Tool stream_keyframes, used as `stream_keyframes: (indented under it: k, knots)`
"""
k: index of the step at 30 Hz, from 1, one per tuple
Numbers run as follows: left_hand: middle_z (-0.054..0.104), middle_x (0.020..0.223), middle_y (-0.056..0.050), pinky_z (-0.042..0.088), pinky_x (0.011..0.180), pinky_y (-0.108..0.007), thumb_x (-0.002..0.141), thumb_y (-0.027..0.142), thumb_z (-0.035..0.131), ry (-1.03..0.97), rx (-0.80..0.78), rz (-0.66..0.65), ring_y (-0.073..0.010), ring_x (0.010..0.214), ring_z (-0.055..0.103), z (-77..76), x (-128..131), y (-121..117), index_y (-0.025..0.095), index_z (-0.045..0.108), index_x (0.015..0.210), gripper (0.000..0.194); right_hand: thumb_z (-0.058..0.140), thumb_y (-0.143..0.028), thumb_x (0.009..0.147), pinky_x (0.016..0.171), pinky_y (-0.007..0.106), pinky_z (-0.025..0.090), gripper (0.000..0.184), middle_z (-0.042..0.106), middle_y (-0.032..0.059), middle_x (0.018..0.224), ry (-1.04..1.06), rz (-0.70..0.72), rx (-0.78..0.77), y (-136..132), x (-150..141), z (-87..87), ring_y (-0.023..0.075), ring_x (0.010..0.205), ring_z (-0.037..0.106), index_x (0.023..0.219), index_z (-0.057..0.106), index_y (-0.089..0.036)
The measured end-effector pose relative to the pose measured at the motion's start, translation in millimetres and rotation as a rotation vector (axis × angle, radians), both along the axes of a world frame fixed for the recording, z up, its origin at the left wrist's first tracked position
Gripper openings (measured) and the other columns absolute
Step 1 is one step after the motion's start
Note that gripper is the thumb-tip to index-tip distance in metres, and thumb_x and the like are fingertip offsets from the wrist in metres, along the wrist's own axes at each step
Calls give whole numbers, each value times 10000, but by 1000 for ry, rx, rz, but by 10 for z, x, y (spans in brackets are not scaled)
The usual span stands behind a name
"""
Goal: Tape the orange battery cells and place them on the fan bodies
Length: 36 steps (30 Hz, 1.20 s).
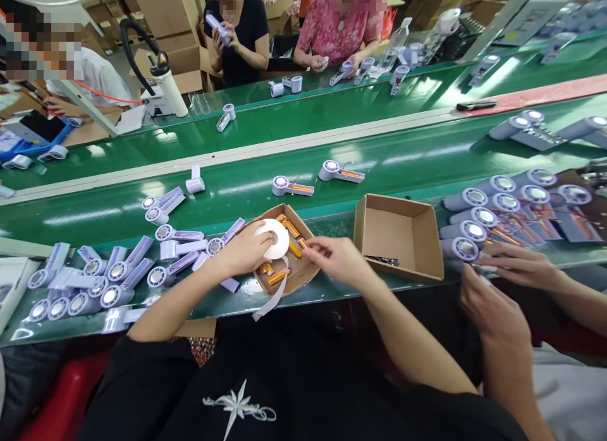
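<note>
My left hand [249, 248] is closed on a roll of white tape [279, 239], its fingers reaching into the core. A loose strip of tape [279, 296] hangs from the roll over the front edge of a shallow cardboard box [308, 278]. Inside that box lie several orange battery packs [277, 277]. At the box's right side, the fingertips of my right hand [339, 258] are pinched together on the end of an orange battery pack [302, 244]. Part of the box is hidden behind my left hand and the roll.
Lilac handheld fan bodies [118, 273] crowd the left. A second cardboard box [427, 239] holds small dark pieces. More fans [478, 217] stand right, by a co-worker's hands [497, 302]. Two opened fans [294, 188] lie on the green conveyor [237, 191]. People sit across.
</note>
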<state>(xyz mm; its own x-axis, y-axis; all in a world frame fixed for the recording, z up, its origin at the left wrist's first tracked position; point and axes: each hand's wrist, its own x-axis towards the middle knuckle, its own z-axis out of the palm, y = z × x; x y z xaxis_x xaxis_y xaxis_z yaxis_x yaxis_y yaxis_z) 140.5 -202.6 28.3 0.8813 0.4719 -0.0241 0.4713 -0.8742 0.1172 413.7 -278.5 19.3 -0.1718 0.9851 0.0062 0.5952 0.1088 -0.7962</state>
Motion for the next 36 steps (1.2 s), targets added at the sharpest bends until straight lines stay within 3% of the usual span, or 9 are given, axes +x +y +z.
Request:
stream_keyframes:
  k: [3, 8, 11, 13, 17, 23, 28, 31, 36]
  knots:
    - [646, 1404, -133, 389, 1260, -624, 947, 404, 745, -138, 27, 73, -433, 1560, 293, 74, -147, -204, 170, 683, 1260, 396, 718, -520, 941, 596, 286, 427, 335, 740, 14, 681, -29, 89, -134, -117, -378, -175, 181, 602, 649, 996, 803, -202]
    - [627, 1405, -140, 341, 1264, -715, 979, 420, 697, -204, -47, 189, -448, 1560, 290, -32, -456, -425, 188, 653, 1337, 429, 566, -293, 1047, 587, 282, 319, 414, 649, 3, 610, -1, 367, -54, -383, -762, -210, 128, 548, 518, 670, 700, -187]
    - [625, 1401, -132, 386, 1251, -691, 972, 391, 710, -177, -118, 225, -427, 1547, 312, -104, -587, -490, 187, 624, 1349, 437, 670, -330, 1005, 575, 272, 332, 288, 675, -21, 630, -52, 743, -122, -402, -718, -127, 129, 542, 536, 757, 769, -219]
    - [622, 1400, -129, 416, 1246, -665, 958, 376, 730, -169, -141, 223, -415, 1539, 328, -119, -630, -525, 188, 614, 1338, 439, 723, -383, 977, 592, 271, 386, 184, 734, -15, 710, -139, 812, -135, -282, -617, -89, 153, 596, 613, 888, 816, -252]
    - [611, 1405, -129, 431, 1248, -645, 957, 382, 729, -179, -123, 212, -402, 1521, 373, -112, -622, -567, 193, 598, 1335, 442, 692, -278, 994, 932, 372, 541, 209, 795, 123, 1127, -390, 368, 93, 165, -508, -182, 285, 1064, 726, 1160, 779, -186]
    - [644, 1317, -145, 463, 1203, -645, 952, 317, 714, -201, -78, 203, -410, 1454, 448, -87, -665, -596, 166, 607, 1298, 392, 610, -97, 957, 1120, 470, 520, 340, 766, 159, 1228, -424, 267, 169, 526, -541, -454, 309, 1210, 689, 1269, 726, -166]
    - [653, 1305, -164, 465, 1177, -650, 988, 409, 673, -327, 8, 262, -408, 1407, 467, -35, -802, -689, 156, 618, 1279, 390, 724, -279, 913, 971, 445, 629, 497, 768, 76, 1231, 305, -163, 70, 452, -310, -370, 263, 1082, 752, 1391, 589, -271]
    - [690, 1290, -148, 441, 1195, -649, 982, 438, 692, -410, 58, 249, -394, 1412, 475, -63, -770, -751, 180, 635, 1279, 397, 912, -397, 747, 783, 348, 668, 499, 776, -1, 1030, 835, -253, -42, 313, -314, -257, 205, 875, 773, 1086, 566, -281]
    - [751, 1236, -119, 477, 1162, -606, 918, 459, 788, -465, 49, 206, -368, 1391, 519, -255, -575, -841, 214, 701, 1239, 413, 935, -490, 750, 748, 264, 675, 547, 800, 10, 1105, 1098, -378, -63, 87, -521, -94, 164, 869, 787, 847, 446, -265]
